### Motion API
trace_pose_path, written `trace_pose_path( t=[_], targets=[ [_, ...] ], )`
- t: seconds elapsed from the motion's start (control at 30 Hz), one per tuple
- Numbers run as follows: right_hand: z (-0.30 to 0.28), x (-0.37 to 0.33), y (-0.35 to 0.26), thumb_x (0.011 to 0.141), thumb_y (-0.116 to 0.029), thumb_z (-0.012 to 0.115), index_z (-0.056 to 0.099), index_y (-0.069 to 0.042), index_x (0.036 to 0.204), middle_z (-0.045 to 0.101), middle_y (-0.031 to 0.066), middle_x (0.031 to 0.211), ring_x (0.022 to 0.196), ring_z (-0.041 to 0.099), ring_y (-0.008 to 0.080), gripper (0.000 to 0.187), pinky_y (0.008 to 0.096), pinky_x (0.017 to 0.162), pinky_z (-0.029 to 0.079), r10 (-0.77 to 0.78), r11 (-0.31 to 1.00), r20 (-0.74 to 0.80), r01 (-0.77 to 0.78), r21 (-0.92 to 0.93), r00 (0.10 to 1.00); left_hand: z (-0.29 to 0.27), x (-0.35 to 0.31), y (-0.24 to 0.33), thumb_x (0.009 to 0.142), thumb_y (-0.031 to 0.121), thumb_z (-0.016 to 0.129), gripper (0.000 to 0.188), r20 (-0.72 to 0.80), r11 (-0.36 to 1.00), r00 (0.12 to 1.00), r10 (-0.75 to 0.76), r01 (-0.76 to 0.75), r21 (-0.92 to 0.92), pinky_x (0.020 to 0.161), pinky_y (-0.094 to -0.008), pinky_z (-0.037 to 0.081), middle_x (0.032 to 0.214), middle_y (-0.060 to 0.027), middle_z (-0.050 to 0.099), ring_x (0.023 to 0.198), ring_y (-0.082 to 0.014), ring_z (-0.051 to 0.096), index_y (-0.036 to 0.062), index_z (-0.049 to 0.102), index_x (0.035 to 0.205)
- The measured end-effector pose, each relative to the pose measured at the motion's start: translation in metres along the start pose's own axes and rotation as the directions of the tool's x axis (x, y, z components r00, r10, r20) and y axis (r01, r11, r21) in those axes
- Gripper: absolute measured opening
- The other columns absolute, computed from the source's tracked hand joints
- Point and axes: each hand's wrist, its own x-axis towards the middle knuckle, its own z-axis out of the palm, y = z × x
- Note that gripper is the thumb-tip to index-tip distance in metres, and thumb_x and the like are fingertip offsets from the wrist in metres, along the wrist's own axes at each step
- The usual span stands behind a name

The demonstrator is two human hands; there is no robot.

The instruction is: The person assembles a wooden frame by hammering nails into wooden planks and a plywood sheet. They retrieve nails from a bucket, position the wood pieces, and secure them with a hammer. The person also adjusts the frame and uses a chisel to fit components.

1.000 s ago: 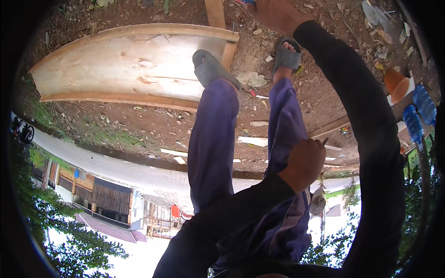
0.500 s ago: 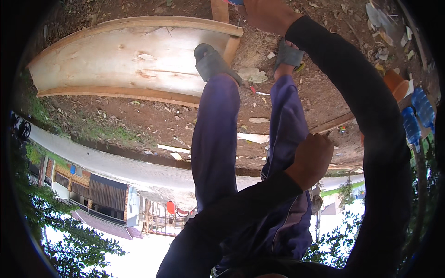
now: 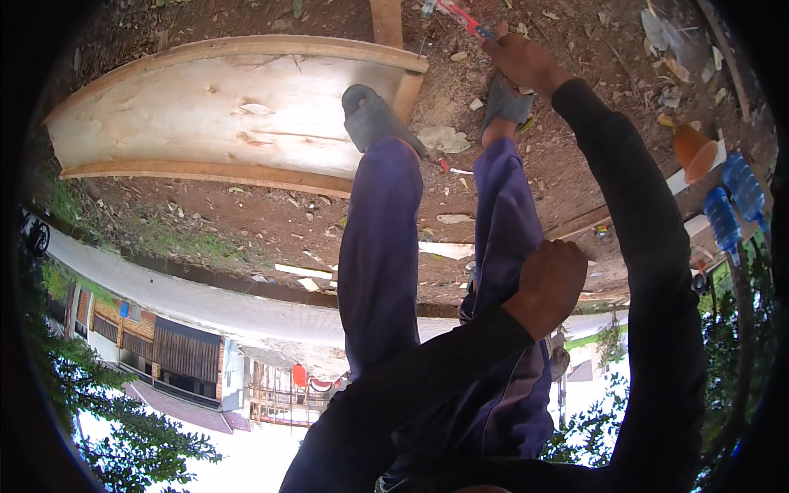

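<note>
My right hand [image 3: 526, 62] is closed round the red and blue handle of a hammer [image 3: 462, 16] at the top of the view. The hammer's head is partly cut off at the upper edge. A thin nail [image 3: 422, 46] stands up at the near corner of a plywood panel [image 3: 205, 115] edged with wooden strips. My left hand [image 3: 552, 279] is a fist over my right leg; what it holds, if anything, is hidden. My left foot in a grey sandal [image 3: 374, 119] rests on the panel's end, and the other sandal [image 3: 507, 103] is on the soil.
A wooden strip [image 3: 386, 20] runs up from the panel. To the right are an orange pot [image 3: 694, 154], blue water bottles [image 3: 723, 220] and plastic scraps [image 3: 662, 33]. A red-handled tool [image 3: 448, 167] lies between my feet on littered soil [image 3: 304, 214].
My right hand has come down and to the right with the hammer, bringing more of its handle into view. My left fist has turned slightly, and the thin tip that showed at its fingers is hidden.
</note>
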Motion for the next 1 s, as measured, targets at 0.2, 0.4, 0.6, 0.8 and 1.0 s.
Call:
trace_pose_path(
  t=[0.2, 0.4, 0.6, 0.8, 1.0],
  targets=[
    [-0.029, 0.025, -0.002, 0.099, -0.027, 0.048, 0.059, 0.007, 0.110, 0.067, 0.0258, 0.081, 0.078, 0.069, 0.0443, 0.038, 0.0541, 0.069, 0.053, 0.098, 0.992, -0.443, -0.051, 0.117, 0.891, 0.010, 0.000, -0.005, 0.076, 0.003, 0.064, 0.006, 0.019, 0.993, 0.995, -0.102, 0.101, 0.056, 0.070, -0.0355, 0.057, 0.083, -0.0139, 0.067, 0.085, -0.0274, 0.069, 0.0026, 0.069, 0.078],
    [-0.014, 0.032, 0.027, 0.102, -0.032, 0.047, 0.059, 0.000, 0.100, 0.063, 0.0190, 0.081, 0.072, 0.068, 0.0331, 0.034, 0.0466, 0.063, 0.053, -0.336, 0.932, -0.386, 0.245, -0.266, 0.859, 0.001, 0.000, -0.002, 0.076, 0.004, 0.065, 0.005, -0.007, 0.998, 1.000, -0.008, 0.008, 0.069, 0.070, -0.0362, 0.057, 0.083, -0.0138, 0.068, 0.082, -0.0276, 0.069, 0.0027, 0.069, 0.078],
    [-0.037, 0.025, 0.023, 0.102, -0.031, 0.046, 0.061, -0.002, 0.107, 0.066, 0.0212, 0.088, 0.079, 0.068, 0.0357, 0.033, 0.0474, 0.064, 0.054, -0.283, 0.934, -0.201, 0.221, -0.282, 0.938, -0.005, -0.001, -0.006, 0.075, 0.004, 0.066, 0.007, 0.057, 0.998, 0.998, -0.036, 0.033, 0.051, 0.071, -0.0360, 0.056, 0.081, -0.0144, 0.069, 0.082, -0.0272, 0.070, 0.0032, 0.071, 0.079],
    [-0.003, 0.064, 0.078, 0.099, -0.030, 0.051, 0.063, -0.002, 0.109, 0.067, 0.0203, 0.091, 0.080, 0.069, 0.0348, 0.032, 0.0474, 0.065, 0.054, -0.296, 0.952, -0.452, 0.297, -0.070, 0.841, 0.005, 0.000, -0.004, 0.076, 0.004, 0.065, 0.007, 0.038, 0.996, 0.999, -0.016, 0.013, 0.083, 0.070, -0.0372, 0.057, 0.084, -0.0154, 0.070, 0.084, -0.0275, 0.071, 0.0029, 0.071, 0.079],
    [-0.061, 0.016, -0.022, 0.100, -0.030, 0.050, 0.063, -0.001, 0.106, 0.066, 0.0177, 0.101, 0.096, 0.067, 0.0317, 0.032, 0.0430, 0.078, 0.053, -0.094, 0.932, 0.021, 0.095, -0.349, 0.995, 0.008, 0.002, -0.008, 0.078, 0.005, 0.065, 0.006, 0.054, 0.993, 0.992, -0.113, 0.111, 0.038, 0.071, -0.0367, 0.057, 0.081, -0.0130, 0.070, 0.084, -0.0267, 0.071, 0.0040, 0.071, 0.077]
  ],
)
